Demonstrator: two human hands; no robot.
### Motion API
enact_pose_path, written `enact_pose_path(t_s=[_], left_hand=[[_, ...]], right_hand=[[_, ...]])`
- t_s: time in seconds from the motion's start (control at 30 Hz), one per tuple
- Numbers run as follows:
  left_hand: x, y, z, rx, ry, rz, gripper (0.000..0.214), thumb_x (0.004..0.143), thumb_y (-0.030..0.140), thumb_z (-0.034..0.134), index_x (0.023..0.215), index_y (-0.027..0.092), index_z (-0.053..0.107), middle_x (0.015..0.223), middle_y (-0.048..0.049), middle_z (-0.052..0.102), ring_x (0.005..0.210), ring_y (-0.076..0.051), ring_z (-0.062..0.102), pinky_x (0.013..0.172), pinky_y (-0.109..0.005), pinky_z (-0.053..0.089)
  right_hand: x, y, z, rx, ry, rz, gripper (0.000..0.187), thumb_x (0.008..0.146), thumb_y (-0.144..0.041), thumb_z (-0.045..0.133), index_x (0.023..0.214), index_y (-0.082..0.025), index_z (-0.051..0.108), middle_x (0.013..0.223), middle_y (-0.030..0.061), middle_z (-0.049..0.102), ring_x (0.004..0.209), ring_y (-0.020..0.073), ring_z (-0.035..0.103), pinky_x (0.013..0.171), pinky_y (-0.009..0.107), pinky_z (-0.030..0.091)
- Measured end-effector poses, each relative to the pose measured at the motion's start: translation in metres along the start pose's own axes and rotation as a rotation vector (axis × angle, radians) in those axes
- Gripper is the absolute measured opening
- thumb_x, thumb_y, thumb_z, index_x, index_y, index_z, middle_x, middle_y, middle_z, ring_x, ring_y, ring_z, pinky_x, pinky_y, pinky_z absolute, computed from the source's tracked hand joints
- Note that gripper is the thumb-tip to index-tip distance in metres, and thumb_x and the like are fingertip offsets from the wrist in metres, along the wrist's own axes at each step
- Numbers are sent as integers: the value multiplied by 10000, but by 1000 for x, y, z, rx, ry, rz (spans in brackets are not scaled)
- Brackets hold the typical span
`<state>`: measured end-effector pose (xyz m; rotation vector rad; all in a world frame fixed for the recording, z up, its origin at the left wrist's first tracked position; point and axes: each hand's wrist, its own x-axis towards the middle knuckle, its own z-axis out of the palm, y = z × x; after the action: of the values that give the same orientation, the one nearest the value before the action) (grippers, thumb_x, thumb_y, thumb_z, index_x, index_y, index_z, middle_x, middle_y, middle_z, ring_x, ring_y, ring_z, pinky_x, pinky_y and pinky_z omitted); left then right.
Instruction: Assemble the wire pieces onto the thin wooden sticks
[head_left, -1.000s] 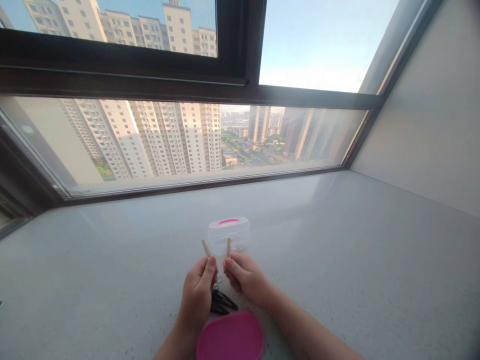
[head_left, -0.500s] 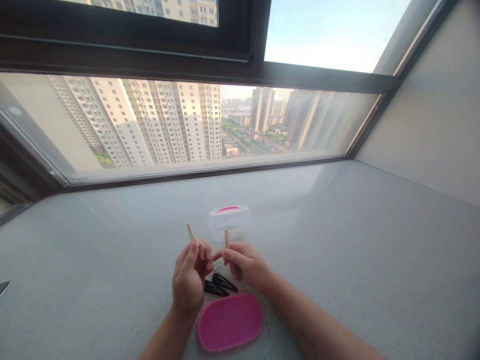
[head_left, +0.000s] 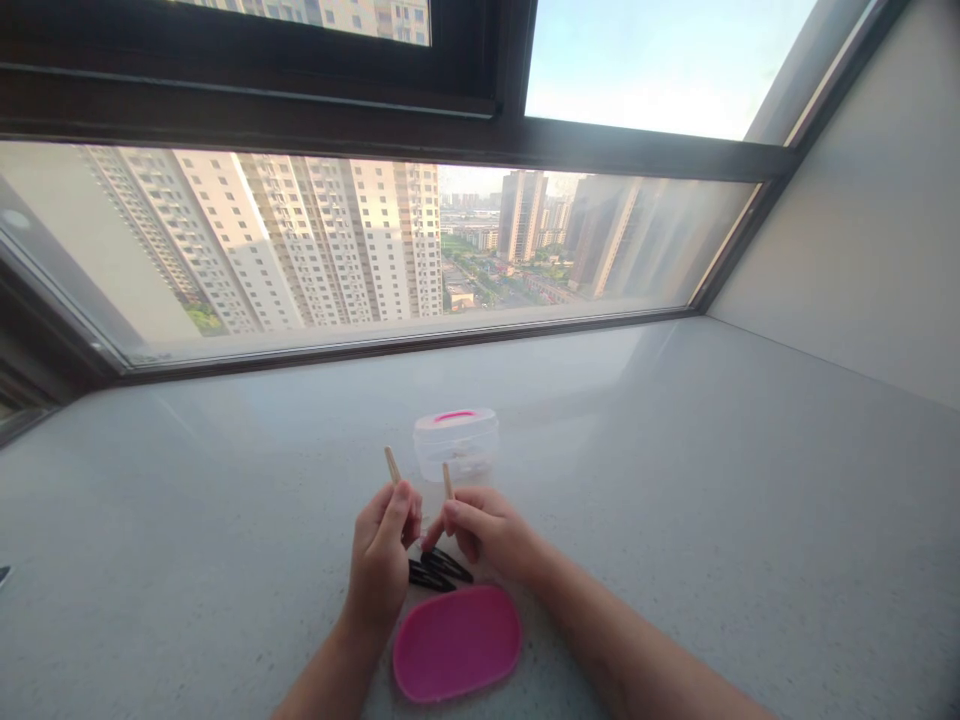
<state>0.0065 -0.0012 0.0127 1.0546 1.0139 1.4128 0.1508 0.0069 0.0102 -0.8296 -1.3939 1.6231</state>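
My left hand (head_left: 384,548) is closed, pinching a slim beige hair clip (head_left: 392,465) that sticks up above the thumb. A second beige clip (head_left: 448,482) stands upright between the thumb and fingers of my right hand (head_left: 484,522). One finger of the right hand reaches toward the left hand, low over the surface. Just beneath the hands lie black snap hair clips (head_left: 442,568), partly covered by the left hand. Something small and clear sits between the hands, too faint to name.
Behind the hands stands a translucent lidded box (head_left: 456,445) with a pink handle and small things inside. A pink oval tray or lid (head_left: 457,645) lies nearest me. The pale speckled sill (head_left: 675,500) runs up to a dark-framed window (head_left: 480,135). A dark object's edge (head_left: 4,575) shows far left.
My left hand has shifted slightly right and its fingers have curled in more. The clip in my right hand now leans a little left. The view has shifted slightly.
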Motion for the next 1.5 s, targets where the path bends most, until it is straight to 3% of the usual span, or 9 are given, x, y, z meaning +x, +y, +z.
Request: enact_pose_path(t_s=[0.17,0.97,1.5], left_hand=[[2,-2,-1,164,-10,6,383,871,401,507,559,192,430,518,56,380,468,-95,329,442,-211,284],[2,-6,1,199,-104,-69,397,842,480,532,583,188,457,475,72,370,420,-86,325,415,-208,243],[3,-7,0,154,-109,-88,411,854,478,528,580,181,449,457,77,365,412,-72,312,414,-200,232]], right_hand=[[1,1,-1,-51,62,-28,472,877,-542,448,661,-142,574,429,-45,450,356,70,335,370,210,191],[1,8,-1,-87,39,-65,450,887,-575,440,701,-168,488,543,-30,523,377,62,371,378,200,241],[1,6,-1,-108,123,-48,451,881,-558,454,664,-164,490,513,-27,519,354,63,393,361,195,242]])
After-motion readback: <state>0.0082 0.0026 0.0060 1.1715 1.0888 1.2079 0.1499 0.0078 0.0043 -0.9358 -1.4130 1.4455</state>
